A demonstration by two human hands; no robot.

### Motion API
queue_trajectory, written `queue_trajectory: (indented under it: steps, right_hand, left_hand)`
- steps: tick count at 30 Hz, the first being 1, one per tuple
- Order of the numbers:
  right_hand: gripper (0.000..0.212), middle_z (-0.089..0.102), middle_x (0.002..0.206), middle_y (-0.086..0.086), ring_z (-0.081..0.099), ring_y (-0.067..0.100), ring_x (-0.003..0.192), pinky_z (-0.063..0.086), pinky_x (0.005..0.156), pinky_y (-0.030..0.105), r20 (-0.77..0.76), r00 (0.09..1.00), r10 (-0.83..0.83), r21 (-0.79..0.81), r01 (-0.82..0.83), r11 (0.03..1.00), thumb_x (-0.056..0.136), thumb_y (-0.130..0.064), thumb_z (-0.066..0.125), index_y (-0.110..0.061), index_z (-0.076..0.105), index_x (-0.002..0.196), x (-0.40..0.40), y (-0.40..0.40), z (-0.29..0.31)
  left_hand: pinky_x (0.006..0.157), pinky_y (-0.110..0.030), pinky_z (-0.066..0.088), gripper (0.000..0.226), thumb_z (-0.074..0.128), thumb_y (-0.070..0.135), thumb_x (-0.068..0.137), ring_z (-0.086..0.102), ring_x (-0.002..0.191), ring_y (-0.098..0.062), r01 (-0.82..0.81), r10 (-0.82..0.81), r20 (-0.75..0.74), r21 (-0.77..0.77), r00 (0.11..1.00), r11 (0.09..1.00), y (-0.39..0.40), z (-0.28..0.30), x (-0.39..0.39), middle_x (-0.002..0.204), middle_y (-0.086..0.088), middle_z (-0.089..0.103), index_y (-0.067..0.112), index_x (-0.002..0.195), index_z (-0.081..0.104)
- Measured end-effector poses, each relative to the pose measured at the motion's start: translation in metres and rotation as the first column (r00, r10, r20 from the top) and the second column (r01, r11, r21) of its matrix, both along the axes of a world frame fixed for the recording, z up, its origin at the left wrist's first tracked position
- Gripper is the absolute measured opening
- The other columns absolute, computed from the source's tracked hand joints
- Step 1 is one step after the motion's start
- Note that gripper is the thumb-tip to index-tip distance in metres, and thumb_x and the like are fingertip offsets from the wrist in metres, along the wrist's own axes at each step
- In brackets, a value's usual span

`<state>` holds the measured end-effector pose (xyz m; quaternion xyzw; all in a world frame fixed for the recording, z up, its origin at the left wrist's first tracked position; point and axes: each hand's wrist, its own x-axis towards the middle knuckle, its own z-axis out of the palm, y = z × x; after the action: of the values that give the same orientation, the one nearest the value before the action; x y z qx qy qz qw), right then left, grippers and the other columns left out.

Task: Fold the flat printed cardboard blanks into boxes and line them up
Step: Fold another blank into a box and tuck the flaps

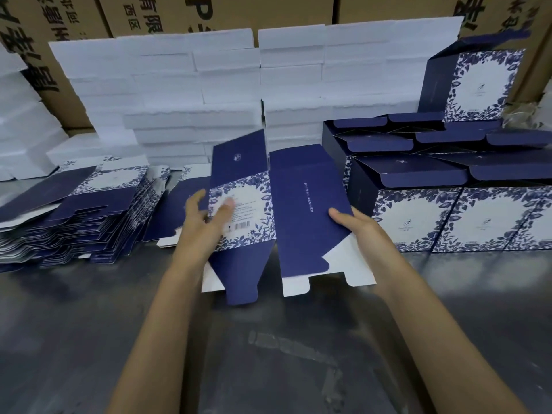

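Observation:
A navy and blue-floral cardboard blank (298,210) is held flat above the grey table (74,324), its white inner flaps hanging toward me. My left hand (206,219) lies on its floral barcode panel, thumb across the print, fingers blurred at the left edge. My right hand (355,225) pinches the blank's right edge, thumb on top of the navy panel. A slumped stack of flat blanks (83,216) lies to the left. Folded boxes (448,216) stand in rows on the right, lids open, with one more box (475,85) set on top.
A wall of stacked white boxes (194,94) rises behind the work area, with more at the far left. Brown printed shipping cartons (268,10) stand behind them. Bare table surface spreads in front of me.

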<state>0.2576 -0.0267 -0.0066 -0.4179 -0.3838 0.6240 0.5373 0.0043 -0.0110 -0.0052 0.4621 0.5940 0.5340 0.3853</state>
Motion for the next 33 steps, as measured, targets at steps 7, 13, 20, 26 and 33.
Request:
queue_trajectory:
  steps: [7,13,20,26,33]
  right_hand:
    - [0.033,0.076,0.113,0.007,0.075,0.023,0.097,0.055,0.078,0.036,-0.121,0.993,0.007,-0.039,-0.011,0.999,0.096,-0.039,0.060,-0.017,0.074,0.117,0.002,-0.003,-0.002]
    - [0.034,0.062,0.096,0.019,0.047,0.037,0.088,0.048,0.075,0.037,-0.117,0.990,0.076,0.118,-0.062,0.991,0.096,-0.034,0.047,-0.015,0.074,0.100,0.001,-0.002,-0.002]
    - [0.061,0.067,0.131,-0.011,0.065,0.009,0.117,0.051,0.097,0.039,0.186,0.975,0.119,0.283,-0.169,0.944,0.083,-0.032,0.067,-0.043,0.052,0.141,-0.006,0.001,-0.008]
    - [0.068,0.060,0.131,-0.025,0.059,-0.016,0.106,0.049,0.080,0.007,0.444,0.887,-0.130,0.340,-0.032,0.940,0.083,-0.032,0.082,-0.055,0.047,0.137,-0.015,0.003,-0.021]
    - [0.065,0.063,0.107,-0.024,0.060,-0.012,0.087,0.046,0.067,0.006,0.675,0.686,-0.272,0.388,-0.016,0.922,0.085,-0.033,0.080,-0.050,0.044,0.136,-0.019,0.006,-0.031]
  left_hand:
    - [0.099,0.001,0.021,0.106,0.082,0.027,0.075,0.007,0.144,0.011,0.576,-0.627,-0.356,-0.252,0.693,0.778,-0.018,0.013,0.014,0.162,0.030,-0.010,0.072,0.142,0.014]
    - [0.119,-0.025,0.024,0.086,0.078,0.017,0.084,0.006,0.146,0.015,0.545,-0.521,-0.326,-0.019,0.789,0.838,-0.022,0.017,0.036,0.165,0.020,0.011,0.064,0.142,0.035]
    - [0.079,0.002,0.042,0.044,0.063,0.028,0.096,0.049,0.107,0.029,0.391,-0.356,-0.196,0.186,0.914,0.901,-0.022,0.024,0.038,0.114,0.050,0.054,0.044,0.136,0.053]
    - [0.083,-0.018,0.046,0.038,0.065,0.037,0.093,0.059,0.111,0.008,0.355,-0.338,-0.125,0.158,0.933,0.921,-0.024,0.026,0.036,0.120,0.040,0.057,0.053,0.125,0.054]
    - [0.104,-0.041,0.048,0.049,0.075,-0.004,0.081,0.045,0.138,-0.006,0.189,-0.136,-0.188,0.304,0.973,0.934,-0.026,0.023,0.054,0.154,0.013,0.039,0.023,0.119,0.061]
